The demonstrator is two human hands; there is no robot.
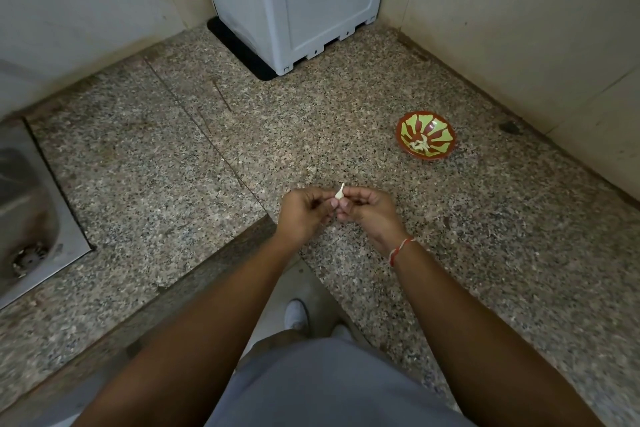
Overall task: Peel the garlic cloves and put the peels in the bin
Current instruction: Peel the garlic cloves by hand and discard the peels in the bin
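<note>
hands: left hand (304, 215) and right hand (367, 210) meet above the counter's (173, 156) front edge, fingertips touching; both curled tight, pinching one clove (339, 193) between them
clove: white, pointed tip up, held clear of the counter; peel state too small to tell
bowl (426, 140): red-green, on the counter toward the right wall, well apart from the hands; pale garlic bits (420, 146) inside
box (294, 0): grey plastic, at the back corner on a black mat (239, 52)
sink (27, 204): steel, set in at the left edge; drain visible
wrist: red-white thread (400, 251) on the right one
</note>
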